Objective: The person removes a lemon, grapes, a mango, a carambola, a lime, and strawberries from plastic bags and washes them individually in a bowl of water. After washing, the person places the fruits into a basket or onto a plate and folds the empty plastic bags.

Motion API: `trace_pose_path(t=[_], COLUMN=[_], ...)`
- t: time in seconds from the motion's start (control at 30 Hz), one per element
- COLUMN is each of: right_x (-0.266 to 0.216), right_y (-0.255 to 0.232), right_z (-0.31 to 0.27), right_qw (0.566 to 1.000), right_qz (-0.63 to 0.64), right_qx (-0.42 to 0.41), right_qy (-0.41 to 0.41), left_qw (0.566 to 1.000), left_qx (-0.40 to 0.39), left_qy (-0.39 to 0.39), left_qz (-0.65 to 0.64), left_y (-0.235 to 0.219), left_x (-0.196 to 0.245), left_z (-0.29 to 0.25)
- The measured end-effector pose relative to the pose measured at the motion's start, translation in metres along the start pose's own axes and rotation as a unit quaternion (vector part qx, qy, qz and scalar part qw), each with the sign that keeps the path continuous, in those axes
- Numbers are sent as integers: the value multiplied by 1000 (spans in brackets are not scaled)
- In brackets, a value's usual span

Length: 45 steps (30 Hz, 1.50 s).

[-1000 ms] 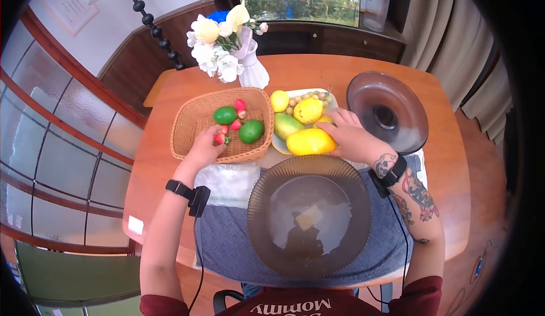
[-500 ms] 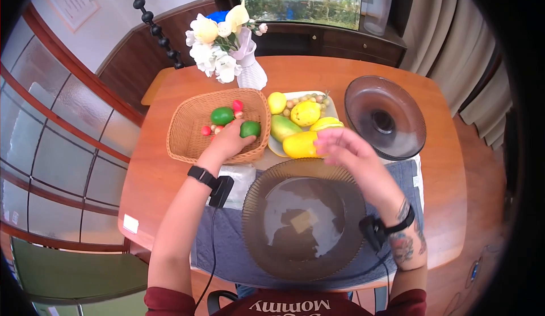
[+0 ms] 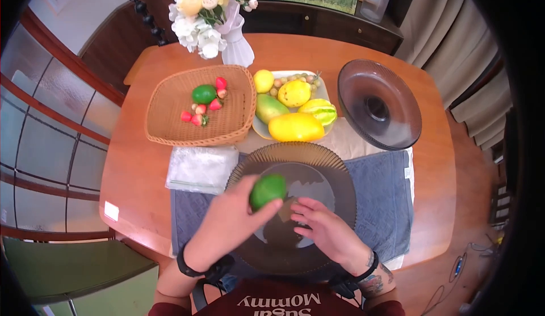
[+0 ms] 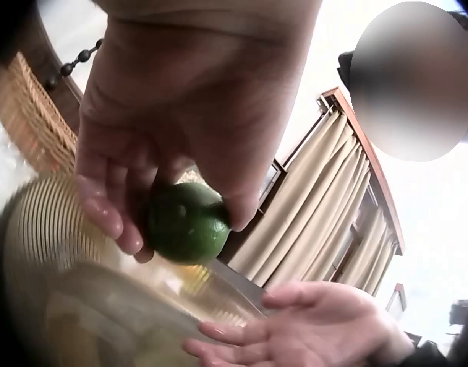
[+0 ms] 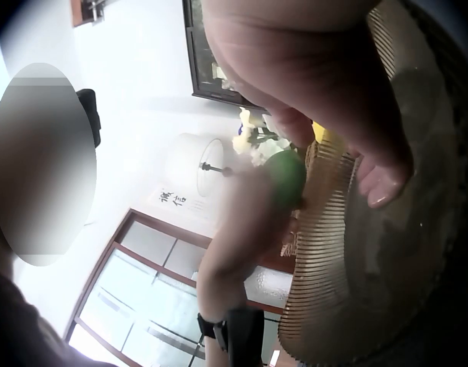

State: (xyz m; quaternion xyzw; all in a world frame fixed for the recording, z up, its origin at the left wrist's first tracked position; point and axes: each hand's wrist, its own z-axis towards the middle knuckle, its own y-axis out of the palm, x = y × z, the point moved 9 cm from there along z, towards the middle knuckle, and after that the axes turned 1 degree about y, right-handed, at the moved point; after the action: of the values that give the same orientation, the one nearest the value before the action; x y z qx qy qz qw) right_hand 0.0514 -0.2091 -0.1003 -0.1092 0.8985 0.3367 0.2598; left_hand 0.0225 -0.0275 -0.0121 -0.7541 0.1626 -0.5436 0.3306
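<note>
My left hand [image 3: 224, 222] pinches a glossy green lime [image 3: 268, 191] between thumb and fingers, above a large smoky glass bowl [image 3: 340, 174] with a ribbed rim. In the left wrist view the lime [image 4: 188, 223] hangs from the fingertips. Facing it, on the bowl's right side, my right hand [image 3: 326, 231] hovers with loosely spread fingers and holds nothing. Another lime [image 3: 204, 94] lies in the wicker basket [image 3: 170, 100] at the left, among several strawberries [image 3: 197, 119].
Beside the basket, a pale plate [image 3: 325, 92] carries grapes and yellow and green fruit. A second dark glass dish [image 3: 406, 106] stands at the right. A blue cloth [image 3: 380, 202] lies under the bowl, a clear plastic bag [image 3: 201, 168] left of it. Behind stands a white flower vase [image 3: 237, 49].
My left hand took a lime out of the basket and carried it toward me over the bowl. My right hand left the fruit plate and came back over the bowl. The view tilted down.
</note>
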Motion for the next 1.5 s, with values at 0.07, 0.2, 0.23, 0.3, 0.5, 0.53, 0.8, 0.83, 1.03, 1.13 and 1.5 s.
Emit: trace_pose_path(t=[0.07,0.2,0.23,0.3,0.5,0.53,0.8,0.83,1.03,1.13,1.5], right_x=[10,3,3,5,27,32,32,37,29,18,12], right_y=[-7,-11,-16,-27,-14,-6,-3,-5,11,13,-14], right_z=[7,11,12,15,14,12,13,12,12,13,19], right_qw=[1000,999,999,992,992,991,996,992,997,999,995], right_qz=[17,32,25,117,117,107,48,74,5,12,70], right_qx=[11,25,32,38,7,-15,19,36,-22,-38,61], right_qy=[3,-19,-10,-9,52,82,78,97,79,34,-28], left_qw=[997,989,990,987,987,988,995,994,997,991,996], left_qx=[-31,-59,-60,-64,-7,-8,-57,-55,-60,-78,-12], left_qy=[69,49,43,53,-79,-84,-12,-13,-30,-26,49], left_qz=[18,128,116,139,140,133,-83,-89,-49,-101,70], left_y=[35,77,79,83,88,89,86,87,94,91,91], left_x=[-1,-20,-23,-23,-30,-34,-23,-22,-31,-26,-16], left_z=[-13,-28,-30,-29,-19,-24,-31,-29,-27,-27,-33])
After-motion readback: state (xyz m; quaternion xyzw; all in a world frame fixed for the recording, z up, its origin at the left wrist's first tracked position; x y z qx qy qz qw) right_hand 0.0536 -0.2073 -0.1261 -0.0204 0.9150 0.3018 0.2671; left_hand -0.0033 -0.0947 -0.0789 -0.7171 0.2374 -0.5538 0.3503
